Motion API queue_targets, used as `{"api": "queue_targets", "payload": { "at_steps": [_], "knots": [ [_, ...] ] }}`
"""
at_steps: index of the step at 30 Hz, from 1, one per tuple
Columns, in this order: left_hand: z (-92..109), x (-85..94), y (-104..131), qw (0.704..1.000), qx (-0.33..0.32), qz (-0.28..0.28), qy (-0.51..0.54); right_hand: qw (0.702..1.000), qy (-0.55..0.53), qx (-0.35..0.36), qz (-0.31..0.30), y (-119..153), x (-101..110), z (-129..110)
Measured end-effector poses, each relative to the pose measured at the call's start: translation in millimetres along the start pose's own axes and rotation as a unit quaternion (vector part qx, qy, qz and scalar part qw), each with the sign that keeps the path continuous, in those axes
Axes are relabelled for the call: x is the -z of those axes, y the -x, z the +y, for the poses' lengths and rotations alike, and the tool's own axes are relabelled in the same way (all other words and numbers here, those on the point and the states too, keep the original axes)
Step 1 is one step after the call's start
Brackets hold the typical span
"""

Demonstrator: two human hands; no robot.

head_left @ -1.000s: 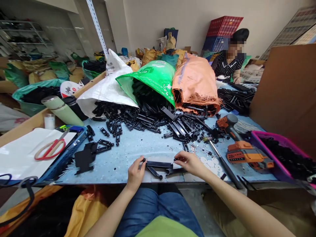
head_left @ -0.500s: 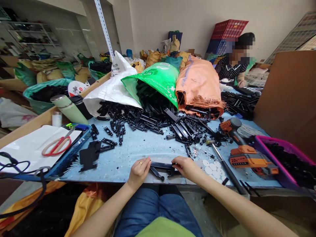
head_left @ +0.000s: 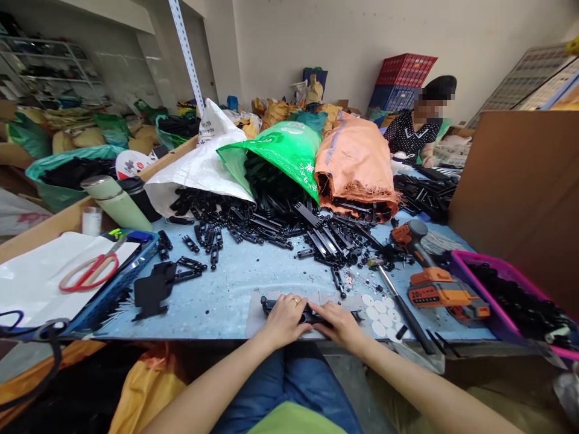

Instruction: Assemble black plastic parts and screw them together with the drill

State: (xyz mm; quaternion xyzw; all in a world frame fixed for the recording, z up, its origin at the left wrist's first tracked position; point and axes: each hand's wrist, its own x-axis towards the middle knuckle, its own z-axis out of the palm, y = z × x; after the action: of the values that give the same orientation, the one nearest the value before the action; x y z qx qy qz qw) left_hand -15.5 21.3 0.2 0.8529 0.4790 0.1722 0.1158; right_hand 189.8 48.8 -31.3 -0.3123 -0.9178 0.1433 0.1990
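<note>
My left hand (head_left: 286, 319) and my right hand (head_left: 337, 324) are close together at the table's front edge. Both are closed on a long black plastic part (head_left: 312, 316), which lies low over a pale mat (head_left: 254, 319). One end of the part sticks out left of my left hand, and a thin end shows right of my right hand. My fingers cover its middle. Beyond my hands, loose black plastic parts (head_left: 332, 235) spill from a green sack (head_left: 284, 150), a white sack (head_left: 203, 166) and an orange sack (head_left: 355, 163).
At right lie a hammer (head_left: 404, 307), a cordless drill (head_left: 434, 283), white discs (head_left: 379, 314) and a pink basket (head_left: 511, 271) of black parts. At left are red-handled scissors (head_left: 90, 271), a blue basket (head_left: 120, 277) and a green bottle (head_left: 117, 202). A co-worker (head_left: 414, 138) sits at the back right.
My hands have come closer together and lower toward the table edge. The black part, held at its two ends before, is now gripped near its middle. The view has shifted slightly.
</note>
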Motion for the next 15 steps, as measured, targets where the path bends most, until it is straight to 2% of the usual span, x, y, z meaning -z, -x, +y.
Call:
{"api": "queue_targets", "payload": {
  "at_steps": [3,6,8,10,12,13,15],
  "knots": [
    [-5,-1.4,-2,1.000,-0.002,-0.004,0.010,0.997,0.012,0.065,-0.049,-5,7,10],
    [-4,3.1,0,1.000,0.012,-0.002,0.016,0.993,0.016,0.085,-0.076,-10,21,15],
    [0,6.5,8,1.000,0.004,0.021,0.019,0.995,0.032,0.067,-0.067,-16,30,8],
    [6,7.7,21,0.997,0.025,0.069,0.000,0.999,0.036,0.035,-0.020,-26,34,-8],
    [12,5.9,35,0.987,0.115,0.106,-0.043,0.999,0.012,0.026,0.022,-42,30,-29],
    [14,4.3,41,0.977,0.175,0.107,-0.063,0.999,-0.004,0.036,0.023,-51,24,-40],
    [16,1.8,48,0.953,0.282,0.078,-0.083,0.998,-0.028,0.063,-0.014,-70,10,-59]
  ]
}}
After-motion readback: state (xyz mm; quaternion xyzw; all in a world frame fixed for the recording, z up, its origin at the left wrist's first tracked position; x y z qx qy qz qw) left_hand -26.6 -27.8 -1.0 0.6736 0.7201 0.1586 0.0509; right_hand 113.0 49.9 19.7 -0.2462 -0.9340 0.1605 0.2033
